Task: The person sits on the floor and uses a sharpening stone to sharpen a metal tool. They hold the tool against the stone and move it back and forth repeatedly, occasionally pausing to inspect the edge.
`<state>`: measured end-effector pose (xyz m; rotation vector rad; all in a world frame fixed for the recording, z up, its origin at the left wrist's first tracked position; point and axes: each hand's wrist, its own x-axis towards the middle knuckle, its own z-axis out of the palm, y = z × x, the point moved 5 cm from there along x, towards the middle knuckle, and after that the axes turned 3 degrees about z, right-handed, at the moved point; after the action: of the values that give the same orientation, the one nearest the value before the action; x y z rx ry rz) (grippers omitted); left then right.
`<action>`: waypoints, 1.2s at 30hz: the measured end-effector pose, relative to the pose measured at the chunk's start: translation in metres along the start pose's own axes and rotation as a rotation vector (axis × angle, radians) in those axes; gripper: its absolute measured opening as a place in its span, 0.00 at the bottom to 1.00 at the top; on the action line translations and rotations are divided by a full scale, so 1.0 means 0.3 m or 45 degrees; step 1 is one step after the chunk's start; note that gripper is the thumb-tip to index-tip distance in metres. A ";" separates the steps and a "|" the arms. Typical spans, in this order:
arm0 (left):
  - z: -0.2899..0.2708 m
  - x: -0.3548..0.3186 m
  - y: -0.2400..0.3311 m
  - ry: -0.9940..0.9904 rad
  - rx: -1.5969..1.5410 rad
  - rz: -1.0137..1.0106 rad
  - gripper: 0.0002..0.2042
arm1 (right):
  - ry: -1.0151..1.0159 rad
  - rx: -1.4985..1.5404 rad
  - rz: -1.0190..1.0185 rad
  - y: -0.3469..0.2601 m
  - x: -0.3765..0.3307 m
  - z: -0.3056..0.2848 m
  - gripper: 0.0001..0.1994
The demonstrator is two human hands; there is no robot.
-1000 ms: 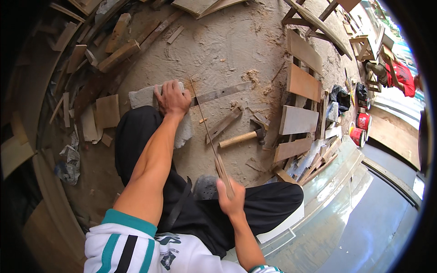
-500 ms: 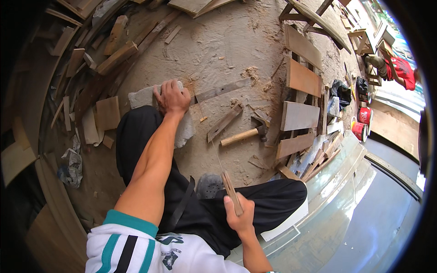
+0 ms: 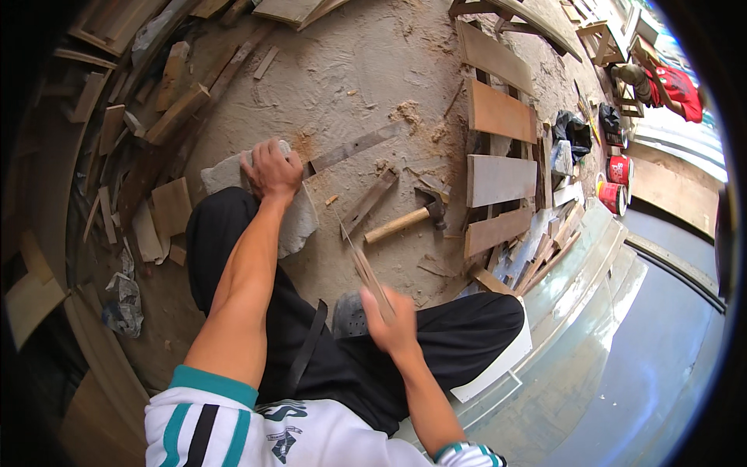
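My left hand (image 3: 271, 169) presses down on a grey stone slab (image 3: 299, 222) lying on the sandy ground in front of my knee, fingers spread over its top edge. My right hand (image 3: 391, 327) is closed around a thin wooden strip (image 3: 364, 267) that points up and to the left toward the slab. The hand is blurred by motion. I sit with black trousers (image 3: 311, 358) folded under me, and a grey shoe (image 3: 349, 316) shows beside the right hand.
A wooden-handled hammer (image 3: 405, 221) lies just right of the strip. Two flat wood strips (image 3: 359, 145) rest on the sand. A slatted wooden frame (image 3: 498, 179) lies to the right, scrap wood (image 3: 156, 117) is piled on the left, and red tins (image 3: 612, 196) stand far right.
My right hand has moved the thin strip, lowering then raising it again, so its tip now points toward the slab. My left hand stays on the stone slab.
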<state>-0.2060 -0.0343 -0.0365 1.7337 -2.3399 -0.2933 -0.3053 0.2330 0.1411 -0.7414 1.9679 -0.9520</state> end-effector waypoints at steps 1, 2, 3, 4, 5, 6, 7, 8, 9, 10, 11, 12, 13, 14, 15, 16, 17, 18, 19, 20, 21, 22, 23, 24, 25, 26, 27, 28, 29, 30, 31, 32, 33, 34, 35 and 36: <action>0.004 -0.011 0.014 0.011 -0.009 0.007 0.21 | -0.023 0.007 0.003 0.043 0.067 0.034 0.10; 0.014 -0.024 0.007 0.023 -0.014 -0.001 0.21 | -0.013 -0.002 0.005 0.043 0.069 0.031 0.11; 0.018 0.001 0.008 0.052 -0.019 0.008 0.21 | 0.012 -0.001 -0.010 0.032 0.083 0.032 0.11; 0.013 0.004 -0.002 0.060 -0.018 0.015 0.21 | 0.004 0.010 -0.011 0.028 0.079 0.038 0.11; 0.011 0.009 -0.005 0.068 -0.017 0.023 0.21 | 0.018 -0.042 -0.027 0.039 0.023 0.021 0.10; 0.001 0.000 -0.017 0.063 -0.018 0.023 0.21 | 0.012 -0.025 -0.021 0.010 -0.059 -0.011 0.09; -0.010 0.002 -0.018 0.037 0.014 0.002 0.22 | 0.027 -0.012 -0.022 -0.024 -0.120 -0.039 0.08; -0.008 0.006 -0.013 0.038 0.007 0.008 0.22 | 0.050 -0.012 -0.045 -0.030 -0.148 -0.049 0.08; -0.003 0.004 -0.014 0.040 0.005 0.008 0.21 | 0.066 -0.009 -0.069 -0.029 -0.168 -0.058 0.08; 0.001 0.005 -0.017 0.042 0.004 0.009 0.21 | 0.082 -0.017 -0.082 -0.015 -0.144 -0.042 0.08; -0.004 0.003 -0.019 0.041 0.012 0.008 0.21 | 0.094 -0.022 -0.092 0.003 -0.123 -0.026 0.08; -0.008 0.006 0.000 0.041 0.008 0.017 0.21 | 0.069 -0.053 -0.062 0.062 -0.027 0.038 0.08; -0.009 0.002 0.020 0.040 0.004 0.027 0.20 | 0.045 -0.083 -0.031 0.106 0.035 0.078 0.09; -0.005 0.000 0.016 0.018 0.007 0.004 0.20 | 0.050 -0.085 -0.023 0.097 0.043 0.080 0.09; -0.001 0.004 0.019 0.002 0.015 -0.005 0.20 | 0.065 -0.076 -0.017 0.078 0.052 0.081 0.09; 0.000 0.002 0.004 -0.026 0.032 -0.024 0.20 | 0.067 -0.064 -0.001 0.052 0.054 0.089 0.09; 0.000 0.004 -0.009 0.008 0.033 -0.012 0.20 | 0.052 -0.065 0.018 0.045 -0.003 0.058 0.09; -0.003 -0.003 -0.032 0.039 0.038 -0.007 0.20 | 0.040 -0.028 0.018 0.032 -0.084 0.017 0.10; -0.003 0.003 -0.024 0.073 0.021 0.011 0.20 | 0.052 -0.002 0.015 0.021 -0.130 -0.016 0.10; 0.000 0.008 -0.024 0.061 0.029 0.005 0.20 | 0.075 -0.010 -0.024 0.015 -0.127 -0.014 0.10; -0.001 0.009 -0.015 0.048 0.033 0.001 0.20 | 0.101 -0.022 -0.064 0.016 -0.122 -0.015 0.10; 0.003 0.004 -0.005 0.032 0.037 -0.001 0.20 | 0.129 -0.034 -0.099 0.026 -0.118 -0.012 0.10; 0.004 0.002 0.001 0.034 0.001 0.008 0.20 | 0.119 -0.110 -0.102 0.046 -0.051 0.029 0.11; 0.005 -0.002 -0.001 0.043 -0.028 0.011 0.20 | 0.089 -0.088 -0.075 0.059 0.009 0.053 0.11; 0.009 -0.001 0.022 0.049 -0.074 0.021 0.20 | 0.074 -0.079 -0.047 0.061 0.062 0.058 0.11; 0.010 0.003 0.028 0.049 -0.057 0.027 0.20 | 0.045 -0.054 -0.026 0.065 0.092 0.069 0.11; 0.005 0.008 0.009 0.056 -0.022 0.020 0.21 | 0.043 -0.064 -0.042 0.056 0.074 0.061 0.11; 0.000 0.000 -0.006 0.047 0.007 0.011 0.21 | 0.041 -0.082 -0.044 0.032 0.007 0.027 0.11; -0.012 -0.003 -0.016 0.039 0.019 0.002 0.20 | 0.047 -0.096 -0.051 0.006 -0.058 -0.001 0.11; -0.019 -0.004 -0.014 0.031 0.022 -0.002 0.20 | 0.066 -0.066 -0.038 -0.013 -0.116 -0.023 0.10; -0.019 -0.001 -0.009 0.025 0.021 -0.010 0.20 | 0.083 -0.041 -0.029 -0.025 -0.170 -0.049 0.10; -0.020 0.011 -0.008 0.042 0.008 -0.006 0.20 | 0.099 -0.051 -0.028 -0.021 -0.163 -0.044 0.09; -0.016 0.004 -0.007 0.047 -0.003 0.002 0.20 | 0.113 -0.060 -0.025 -0.011 -0.158 -0.042 0.09; -0.009 0.004 0.004 0.055 -0.022 0.014 0.20 | 0.081 -0.095 -0.027 0.052 -0.083 0.011 0.08; -0.002 0.003 0.011 0.042 -0.032 0.018 0.20 | 0.049 -0.130 -0.028 0.096 -0.010 0.055 0.08; 0.002 -0.001 0.006 0.036 -0.035 0.012 0.20 | 0.040 -0.107 -0.006 0.096 0.035 0.068 0.08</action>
<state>-0.2077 -0.0334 -0.0364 1.7027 -2.3129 -0.2962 -0.2975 0.2335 0.1050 -0.7829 2.0445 -0.8930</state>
